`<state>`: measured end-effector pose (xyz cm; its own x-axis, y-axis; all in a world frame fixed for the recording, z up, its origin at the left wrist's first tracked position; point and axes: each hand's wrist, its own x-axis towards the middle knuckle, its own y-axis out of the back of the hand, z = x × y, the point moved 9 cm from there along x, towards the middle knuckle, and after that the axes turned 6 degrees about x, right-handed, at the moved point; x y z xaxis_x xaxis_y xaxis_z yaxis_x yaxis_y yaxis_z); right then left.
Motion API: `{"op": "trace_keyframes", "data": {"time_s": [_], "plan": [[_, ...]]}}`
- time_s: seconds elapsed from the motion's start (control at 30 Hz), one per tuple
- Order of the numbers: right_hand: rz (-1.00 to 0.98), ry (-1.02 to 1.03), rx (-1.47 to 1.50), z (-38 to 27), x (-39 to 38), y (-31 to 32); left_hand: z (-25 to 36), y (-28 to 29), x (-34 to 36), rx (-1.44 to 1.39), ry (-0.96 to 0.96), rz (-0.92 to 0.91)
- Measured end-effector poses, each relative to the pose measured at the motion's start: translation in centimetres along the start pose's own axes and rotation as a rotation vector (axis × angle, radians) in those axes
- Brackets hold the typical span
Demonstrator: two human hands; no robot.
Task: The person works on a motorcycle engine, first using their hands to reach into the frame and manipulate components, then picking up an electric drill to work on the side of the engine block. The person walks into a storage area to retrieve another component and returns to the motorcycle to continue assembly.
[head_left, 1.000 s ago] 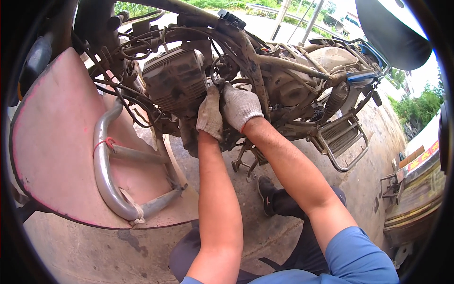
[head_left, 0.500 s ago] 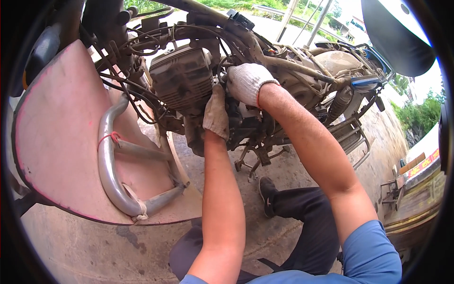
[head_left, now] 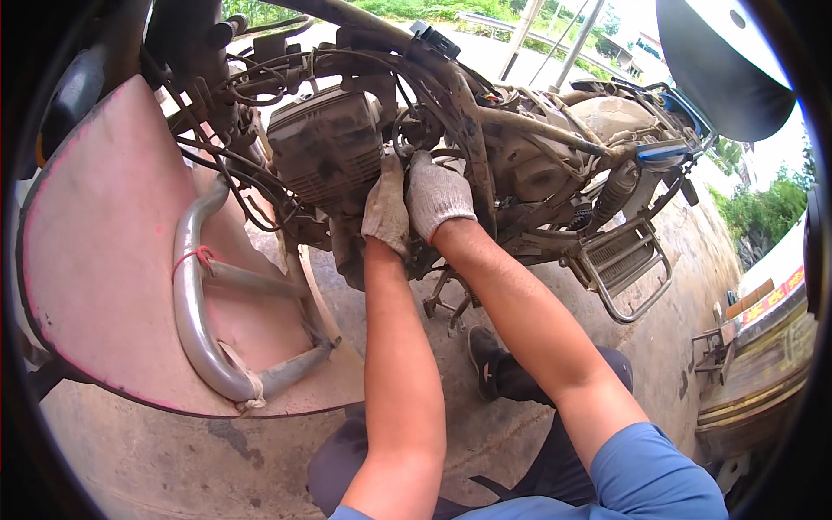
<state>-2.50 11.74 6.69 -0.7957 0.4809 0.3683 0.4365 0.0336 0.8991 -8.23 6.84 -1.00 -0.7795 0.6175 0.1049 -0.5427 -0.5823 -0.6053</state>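
We have our gloved left hand [head_left: 387,208] and right hand [head_left: 439,198] side by side against the dusty motorcycle [head_left: 537,179] facing us, just right of its finned engine block [head_left: 325,147]; we cannot tell whether either grips anything.

Conc. floor [head_left: 156,442]; green bushes [head_left: 767,221] at R; grey pole [head_left: 579,39] & guardrail [head_left: 484,20] up top, bkgd.

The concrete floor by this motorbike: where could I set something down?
The concrete floor shows bare below the pink panel, left of the person's legs, and between the metal footrest and right sleeve. It's crowded beside the engine, where the left hand and right hand sit close together.
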Motion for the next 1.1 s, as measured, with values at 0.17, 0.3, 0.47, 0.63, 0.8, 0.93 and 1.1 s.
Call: {"op": "trace_keyframes", "data": {"time_s": [0.17, 0.3, 0.47, 0.63, 0.8, 0.93, 1.1], "plan": [[0.066, 0.092, -0.054, 0.1, 0.3, -0.3, -0.2, -0.7, 0.0, -0.051, -0.052, -0.054], [0.083, 0.188, -0.135, -1.6, 0.4, 0.4, 0.3, -0.4, -0.2, -0.097, -0.042, -0.057], [-0.048, 0.249, -0.2, -1.3, 1.8, 2.3, 0.1, -0.8, -0.8, -0.055, -0.033, -0.011], [-0.166, 0.254, -0.198, -2.5, 5.1, 4.4, 0.5, -0.3, -1.8, 0.047, 0.097, 0.123], [0.071, 0.285, -0.16, -1.7, 1.9, 2.7, 0.1, -0.3, -1.0, -0.053, 0.07, 0.093], [0.12, 0.314, -0.037, 0.3, 0.2, 0.5, -0.9, 0.7, 0.4, -0.009, 0.005, 0.119], [-0.03, 0.108, -0.086, 0.4, 1.0, -0.9, 0.6, 0.8, 0.4, 0.335, -0.074, 0.2]]}}
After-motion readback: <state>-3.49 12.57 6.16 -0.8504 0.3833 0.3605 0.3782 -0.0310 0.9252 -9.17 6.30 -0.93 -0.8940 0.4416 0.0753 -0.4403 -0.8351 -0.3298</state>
